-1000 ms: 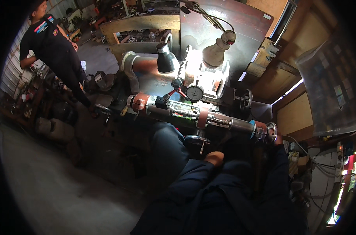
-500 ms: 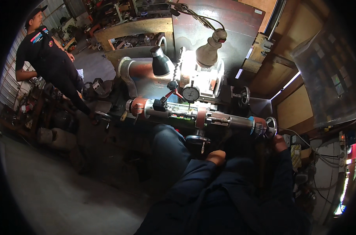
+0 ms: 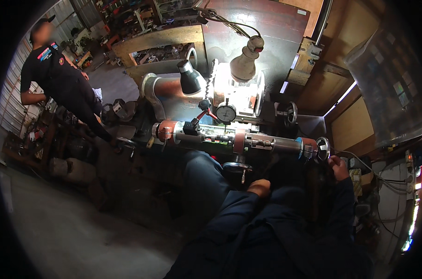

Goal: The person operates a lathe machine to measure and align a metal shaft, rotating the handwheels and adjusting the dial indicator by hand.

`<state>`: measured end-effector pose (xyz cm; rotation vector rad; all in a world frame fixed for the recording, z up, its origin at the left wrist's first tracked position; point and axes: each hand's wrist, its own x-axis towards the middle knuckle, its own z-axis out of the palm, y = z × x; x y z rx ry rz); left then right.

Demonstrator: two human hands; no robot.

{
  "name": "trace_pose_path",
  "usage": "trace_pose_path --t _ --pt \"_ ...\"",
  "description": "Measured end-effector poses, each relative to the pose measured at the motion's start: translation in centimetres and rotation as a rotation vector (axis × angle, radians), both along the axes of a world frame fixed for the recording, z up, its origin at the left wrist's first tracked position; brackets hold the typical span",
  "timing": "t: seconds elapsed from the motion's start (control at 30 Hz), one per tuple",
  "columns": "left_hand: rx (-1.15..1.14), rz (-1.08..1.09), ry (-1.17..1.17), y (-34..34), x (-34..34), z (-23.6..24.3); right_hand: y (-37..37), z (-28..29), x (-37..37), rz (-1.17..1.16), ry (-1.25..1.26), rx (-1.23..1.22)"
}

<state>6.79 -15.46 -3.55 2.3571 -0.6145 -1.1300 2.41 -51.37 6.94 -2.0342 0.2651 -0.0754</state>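
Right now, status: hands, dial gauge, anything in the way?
Right hand beside the end handwheel, contact unclear. Left hand low, grip unreadable. Dial gauge in plain view, nothing covering it.

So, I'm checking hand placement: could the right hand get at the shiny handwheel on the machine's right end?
Probably yes: the right hand is close beside the shiny handwheel, nothing visibly between them; whether they touch is unclear.

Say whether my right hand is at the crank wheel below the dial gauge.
No, your right hand is beside the rightmost handwheel.
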Motion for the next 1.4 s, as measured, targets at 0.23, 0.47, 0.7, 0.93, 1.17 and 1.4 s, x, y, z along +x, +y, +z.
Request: trace_pose_path --t 0.23,0.47,0.7,0.93,1.17,1.4 --pt "0.019 0.003 0.025 0.2 0.0 0.1 1.3 2.3 -0.3 0.043 0.043 -0.072" --pt "-0.033 0.003 -0.016 0.1 -0.3 -1.0 0.7 2.3 1.4 0.014 -0.039 0.145" --pt "-0.059 0.035 -0.063 -0.3 -0.3 -1.6 1.4 2.6 2.6 -0.179 -0.041 0.180" --pt "-0.682 0.177 -0.686 -1.7 -1.7 -4.8 1.8 2.4 3.4 -0.192 -0.139 -0.293" --pt "-0.957 0.222 -0.418 0.1 -2.0 1.8 13.4 2.6 1.8 -0.331 -0.811 -0.591" --pt "-1.174 0.621 -0.400 2.6 -1.7 7.0 22.8 3.3 -0.6 0.503 -0.376 -0.157"
